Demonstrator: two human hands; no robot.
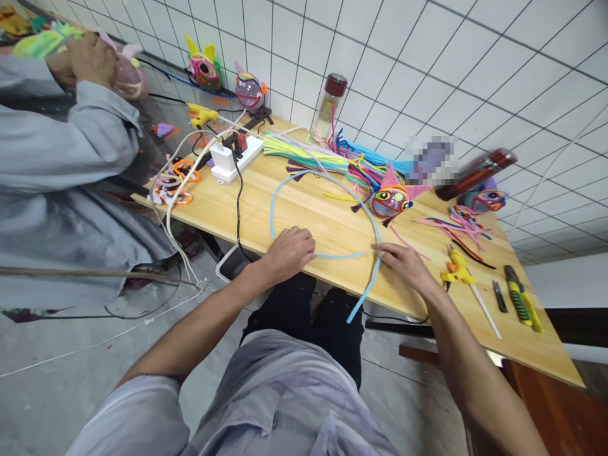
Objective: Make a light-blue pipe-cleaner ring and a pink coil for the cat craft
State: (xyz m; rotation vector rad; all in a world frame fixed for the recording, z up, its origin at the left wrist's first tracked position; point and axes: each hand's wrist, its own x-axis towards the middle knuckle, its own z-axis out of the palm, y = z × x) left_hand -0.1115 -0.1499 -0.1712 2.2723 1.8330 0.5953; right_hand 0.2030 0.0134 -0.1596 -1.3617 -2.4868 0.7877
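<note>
A long light-blue pipe cleaner lies curved in a large open loop on the wooden table. My left hand is closed on the lower left of the loop, and one end runs out from under its fingers to the right. On the other side, my right hand pinches the loop near its lower right. Below that hand, the other end hangs past the table's front edge. Beyond the loop sits a round fish-like craft figure with pink ears.
Bundled pipe cleaners lie behind, near a glass bottle. A white power strip with cords is at left. At right are a yellow glue gun, a cutter and pliers. A co-worker's sleeve is at far left.
</note>
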